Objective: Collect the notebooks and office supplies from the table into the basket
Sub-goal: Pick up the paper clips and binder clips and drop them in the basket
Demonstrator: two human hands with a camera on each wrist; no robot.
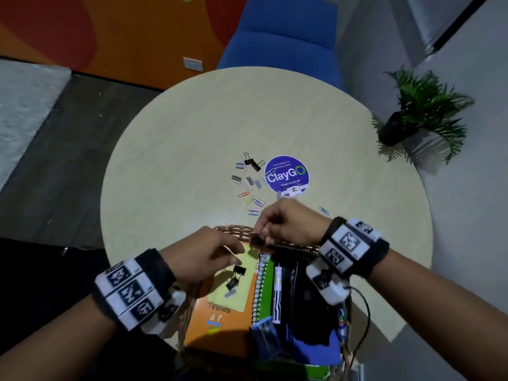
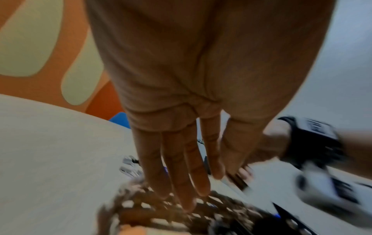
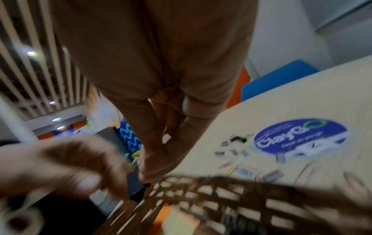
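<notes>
A brown wicker basket [image 1: 233, 231] stands at the table's near edge. It holds an orange spiral notebook [image 1: 220, 325], a yellow pad [image 1: 242, 301] with two black binder clips [image 1: 239, 270] on it, a green notebook [image 1: 267, 287] and dark items. My right hand [image 1: 259, 232] pinches a small black binder clip [image 1: 257, 240] just over the basket's far rim. My left hand [image 1: 238, 253] hovers over the basket with relaxed, straight fingers [image 2: 193, 190] and holds nothing. Loose paper clips and staples [image 1: 251, 188] and two black binder clips [image 1: 252, 162] lie on the table beyond.
A round purple sticker [image 1: 286, 174] marks the middle of the round beige table [image 1: 178, 133]. A blue chair [image 1: 283, 37] stands behind the table. On the floor to the right is a potted plant [image 1: 420, 111]. One paper clip [image 1: 323, 210] lies apart, right of my right hand.
</notes>
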